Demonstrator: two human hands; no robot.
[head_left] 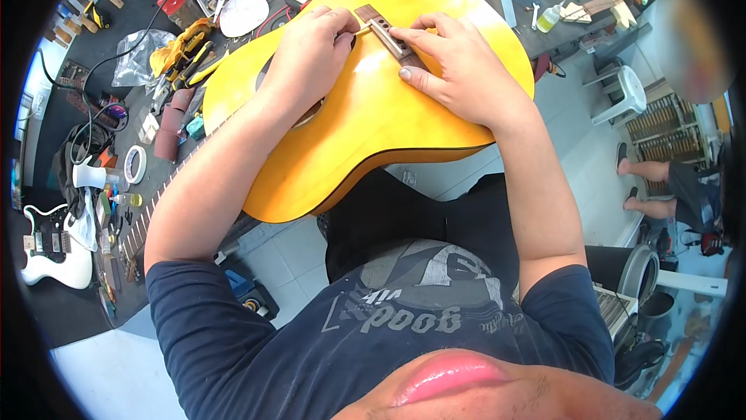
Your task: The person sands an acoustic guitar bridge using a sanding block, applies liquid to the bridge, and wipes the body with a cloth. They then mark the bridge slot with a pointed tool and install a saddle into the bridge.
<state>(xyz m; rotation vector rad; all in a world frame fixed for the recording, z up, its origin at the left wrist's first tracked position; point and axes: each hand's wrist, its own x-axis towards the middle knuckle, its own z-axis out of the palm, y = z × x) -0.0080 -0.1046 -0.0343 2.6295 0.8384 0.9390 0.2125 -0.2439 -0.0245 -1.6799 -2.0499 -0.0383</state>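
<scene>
A yellow-topped acoustic guitar [412, 109] lies face up across the bench edge and my lap. Over the soundhole, my left hand [311, 51] is closed, its fingers pinching a thin, pale yellow stick-like piece [363, 31] whose tip reaches the bridge. The dark wooden bridge [370, 13] has a narrow, greyish bar [388, 39] lying along it. My right hand [458, 70] rests on the guitar top from the other side, fingers spread, with the index fingertip and thumb at the bar and bridge. My left hand and forearm hide part of the soundhole.
On the dark bench to the left are pliers [190, 62], a tape roll [135, 164], cables and a white electric guitar body [58, 253]. A bottle [549, 19] stands at the back right. A white stool [622, 94] and another person's legs [649, 171] are at right.
</scene>
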